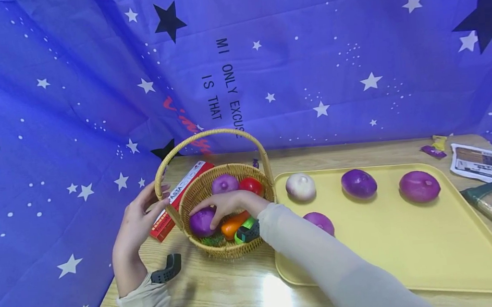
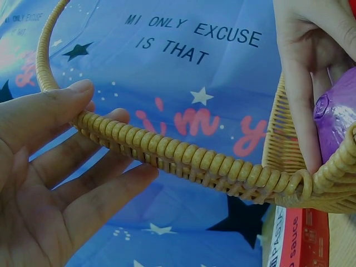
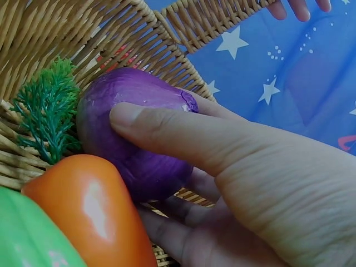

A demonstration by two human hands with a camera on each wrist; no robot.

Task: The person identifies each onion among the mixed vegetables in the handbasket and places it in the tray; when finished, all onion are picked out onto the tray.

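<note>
Right hand (image 1: 228,204) reaches down into wicker basket (image 1: 196,188), fingers and thumb curled round purple onion (image 3: 139,133) lying just under its palm, carrot (image 3: 89,206) beside; left hand (image 1: 136,224) pinches the basket's handle (image 2: 183,158), on the onion's far side

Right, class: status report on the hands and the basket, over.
Left hand steadies basket handle. Right hand grips purple onion inside. Carrot crowds beside it.
</note>
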